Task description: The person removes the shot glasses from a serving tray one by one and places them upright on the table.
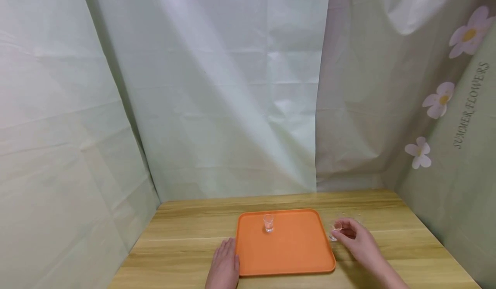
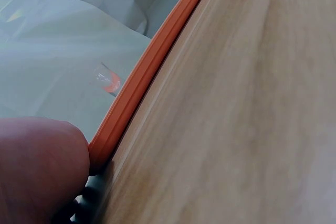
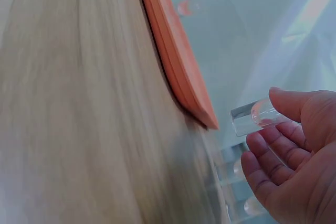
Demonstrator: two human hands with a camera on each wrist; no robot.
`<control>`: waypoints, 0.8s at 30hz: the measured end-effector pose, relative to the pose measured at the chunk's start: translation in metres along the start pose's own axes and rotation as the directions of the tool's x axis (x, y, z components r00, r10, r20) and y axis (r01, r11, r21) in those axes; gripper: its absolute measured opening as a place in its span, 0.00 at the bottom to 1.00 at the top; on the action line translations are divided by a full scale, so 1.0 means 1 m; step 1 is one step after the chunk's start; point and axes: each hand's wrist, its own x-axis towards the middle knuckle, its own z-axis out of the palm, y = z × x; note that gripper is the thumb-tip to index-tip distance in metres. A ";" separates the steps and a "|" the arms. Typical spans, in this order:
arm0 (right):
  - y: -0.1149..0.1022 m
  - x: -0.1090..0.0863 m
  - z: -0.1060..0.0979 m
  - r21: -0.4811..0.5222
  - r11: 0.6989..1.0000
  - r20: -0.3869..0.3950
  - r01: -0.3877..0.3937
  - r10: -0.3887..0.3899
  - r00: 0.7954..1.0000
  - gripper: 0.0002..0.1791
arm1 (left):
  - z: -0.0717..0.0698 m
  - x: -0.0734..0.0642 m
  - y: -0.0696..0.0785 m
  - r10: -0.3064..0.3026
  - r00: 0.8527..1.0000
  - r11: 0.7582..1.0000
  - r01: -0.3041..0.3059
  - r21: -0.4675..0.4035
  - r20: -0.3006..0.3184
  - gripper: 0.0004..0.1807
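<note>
An orange tray [image 1: 286,248] lies on the wooden table. One small clear shot glass [image 1: 268,223] stands upright on it near the back left. My left hand [image 1: 224,265] rests at the tray's left edge with its fingers straight. In the left wrist view, a digit [image 2: 42,166] meets the tray's rim. Just beyond the tray's right edge, my right hand [image 1: 360,243] pinches another clear shot glass [image 3: 245,120] between thumb and fingers. The right wrist view shows that glass held off the table, its thick base pointing away from the palm.
More clear glasses [image 3: 253,205] stand on the table [image 1: 422,241] behind the right hand, partly hidden by it. Pale green cloth [image 1: 232,108] hangs at the back and both sides, with printed flowers [image 1: 438,99] on the right.
</note>
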 end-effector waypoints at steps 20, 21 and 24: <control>0.021 -0.004 -0.023 -0.105 0.992 -0.010 -0.076 0.075 0.997 0.23 | 0.002 0.001 -0.002 -0.012 1.000 1.000 0.012 0.002 0.021 0.26; 0.021 -0.005 -0.023 -0.103 0.992 -0.011 -0.078 0.077 0.997 0.23 | 0.002 0.001 -0.002 -0.014 1.000 1.000 0.013 0.004 0.020 0.26; 0.021 -0.006 -0.025 -0.106 0.990 -0.012 -0.092 0.091 0.996 0.22 | 0.002 0.000 -0.002 -0.007 1.000 1.000 0.007 0.010 0.010 0.26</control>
